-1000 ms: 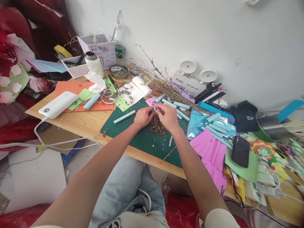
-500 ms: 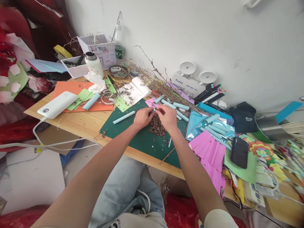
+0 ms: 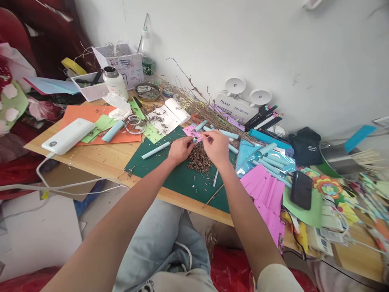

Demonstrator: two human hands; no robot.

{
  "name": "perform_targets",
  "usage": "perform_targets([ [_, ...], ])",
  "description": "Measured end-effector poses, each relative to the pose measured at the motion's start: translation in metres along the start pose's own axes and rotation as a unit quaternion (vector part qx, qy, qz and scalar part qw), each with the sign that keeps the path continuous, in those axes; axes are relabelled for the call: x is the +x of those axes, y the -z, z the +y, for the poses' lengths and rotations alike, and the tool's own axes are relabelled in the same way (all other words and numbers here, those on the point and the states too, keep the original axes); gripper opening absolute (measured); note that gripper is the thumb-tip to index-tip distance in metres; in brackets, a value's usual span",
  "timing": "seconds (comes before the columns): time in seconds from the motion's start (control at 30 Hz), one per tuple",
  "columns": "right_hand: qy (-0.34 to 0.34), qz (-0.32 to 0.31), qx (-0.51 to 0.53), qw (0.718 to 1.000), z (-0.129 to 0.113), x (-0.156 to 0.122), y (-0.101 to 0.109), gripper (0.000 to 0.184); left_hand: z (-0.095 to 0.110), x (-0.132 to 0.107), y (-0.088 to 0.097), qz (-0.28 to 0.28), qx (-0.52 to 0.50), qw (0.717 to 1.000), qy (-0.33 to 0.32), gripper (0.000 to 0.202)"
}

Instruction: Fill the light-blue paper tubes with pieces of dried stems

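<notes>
My left hand is closed around a light-blue paper tube, of which only the end shows past the fingers. Close by on the right, my right hand is pinched, fingertips near the tube's end; whatever they hold is too small to make out. Below and between both hands lies a heap of dried brown plant bits on a dark green cutting mat. A small pink paper lies just beyond the fingertips. Another blue tube rests left of my left hand.
Dry twigs stretch along the back. On the right are a blue plastic packet, pink paper strips and a black phone. A white power bank, an open bottle and orange paper stand left.
My right hand has drawn slightly apart from my left, and the gap between their fingertips is wider. The whole view has shifted slightly, with things appearing further left.
</notes>
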State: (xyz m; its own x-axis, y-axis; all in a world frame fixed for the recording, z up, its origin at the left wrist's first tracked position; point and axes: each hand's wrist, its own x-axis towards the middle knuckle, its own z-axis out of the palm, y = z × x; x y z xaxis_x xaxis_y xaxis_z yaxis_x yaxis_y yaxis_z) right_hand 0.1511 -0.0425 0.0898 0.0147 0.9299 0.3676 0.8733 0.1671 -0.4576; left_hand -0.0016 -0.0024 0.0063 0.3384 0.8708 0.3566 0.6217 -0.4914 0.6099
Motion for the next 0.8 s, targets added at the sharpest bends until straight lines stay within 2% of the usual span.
perform_targets([
  [0.07,-0.103,-0.003,-0.06,0.993,0.006,-0.009,0.015,0.026,0.001,0.0,0.001,-0.002,0.004,1.0,0.003,0.022],
  [0.17,-0.25,-0.109,-0.201,0.941,0.024,-0.031,0.028,0.026,0.001,0.0,0.001,-0.006,0.006,1.0,0.007,0.023],
  [0.27,-0.301,-0.207,-0.236,0.9,0.041,-0.053,0.022,0.031,0.0,0.001,0.001,-0.004,0.009,1.0,0.005,0.025],
  [0.37,-0.294,-0.223,-0.203,0.907,0.051,-0.065,0.012,0.023,-0.001,0.001,0.0,-0.004,0.01,1.0,0.007,0.024],
  [0.47,-0.309,-0.149,-0.121,0.932,0.053,-0.067,0.018,0.025,-0.001,0.001,0.0,-0.008,0.008,1.0,0.014,0.022],
  [0.57,-0.32,-0.025,0.056,0.946,0.044,-0.058,0.036,0.02,-0.001,0.0,-0.001,-0.004,0.004,1.0,0.008,0.023],
  [0.67,-0.225,0.084,0.236,0.942,0.019,-0.037,0.046,0.022,-0.001,0.0,-0.001,0.007,0.001,1.0,0.001,0.025],
  [0.7,-0.187,0.106,0.262,0.941,0.009,-0.029,0.045,0.023,-0.001,0.0,-0.002,0.01,0.0,1.0,0.001,0.025],
  [0.8,-0.105,0.118,0.264,0.951,-0.016,-0.007,0.036,0.021,-0.002,0.0,-0.002,0.01,0.005,1.0,0.008,0.023],
])
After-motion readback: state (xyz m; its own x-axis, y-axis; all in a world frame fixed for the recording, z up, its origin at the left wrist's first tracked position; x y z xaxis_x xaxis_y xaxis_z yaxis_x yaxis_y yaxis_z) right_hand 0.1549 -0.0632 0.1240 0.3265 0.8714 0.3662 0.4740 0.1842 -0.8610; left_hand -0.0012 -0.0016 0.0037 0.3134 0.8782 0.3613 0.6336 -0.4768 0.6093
